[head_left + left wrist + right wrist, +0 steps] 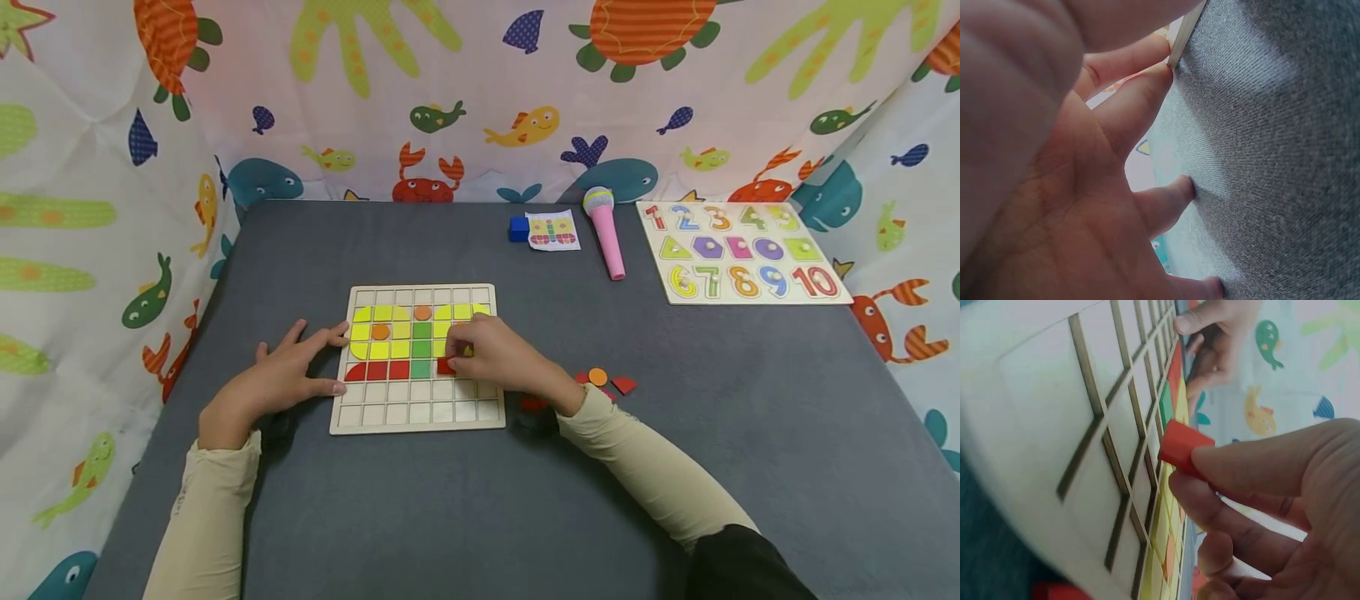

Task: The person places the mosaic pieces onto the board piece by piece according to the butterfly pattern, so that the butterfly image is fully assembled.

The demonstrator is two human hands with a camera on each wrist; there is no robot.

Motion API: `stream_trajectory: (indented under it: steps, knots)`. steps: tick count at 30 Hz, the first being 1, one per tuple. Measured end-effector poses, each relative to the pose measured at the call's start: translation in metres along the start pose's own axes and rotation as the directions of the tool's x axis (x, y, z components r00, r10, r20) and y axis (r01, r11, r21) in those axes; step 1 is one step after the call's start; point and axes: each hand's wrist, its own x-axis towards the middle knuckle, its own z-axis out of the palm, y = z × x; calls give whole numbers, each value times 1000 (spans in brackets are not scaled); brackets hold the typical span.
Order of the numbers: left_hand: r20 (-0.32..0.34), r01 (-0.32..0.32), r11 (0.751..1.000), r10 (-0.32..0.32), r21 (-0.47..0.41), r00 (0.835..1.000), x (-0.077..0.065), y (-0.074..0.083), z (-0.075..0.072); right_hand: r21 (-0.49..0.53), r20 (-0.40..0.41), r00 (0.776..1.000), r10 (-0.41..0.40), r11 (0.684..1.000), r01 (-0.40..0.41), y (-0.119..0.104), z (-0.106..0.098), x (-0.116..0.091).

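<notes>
A wooden grid board lies on the table with yellow, orange, green and red tiles in its upper rows. My right hand pinches a red square tile between thumb and fingers, over the board just right of the green column. In the right wrist view the tile is tilted above the grid. At the board's left edge my left hand is spread, its thumb and a fingertip touching the rim. Its other fingertips rest on the grey cloth in the left wrist view. My right hand hides part of the board's right side.
Loose red tiles and an orange round tile lie right of the board, partly behind the right forearm. Farther back are a blue block, a pattern card, a pink toy microphone and a number puzzle board.
</notes>
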Motion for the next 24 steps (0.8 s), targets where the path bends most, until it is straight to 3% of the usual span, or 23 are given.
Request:
stream_trajectory:
  steps: [6, 13, 19, 24]
  knots:
    - [4, 9, 1000, -9, 4, 1000, 0, 1, 0, -49, 19, 999, 39, 998, -38, -5, 8, 7]
    - [1, 8, 1000, -8, 12, 1000, 0, 0, 1, -137, 8, 1000, -30, 990, 30, -6, 13, 11]
    - [0, 2, 1000, -2, 13, 1000, 1, -2, 1, -249, -4, 1000, 8, 968, -9, -8, 16, 9]
    - [-3, -3, 1000, 3, 14, 1000, 1, -1, 1, -209, -7, 1000, 0, 978, -2, -5, 12, 6]
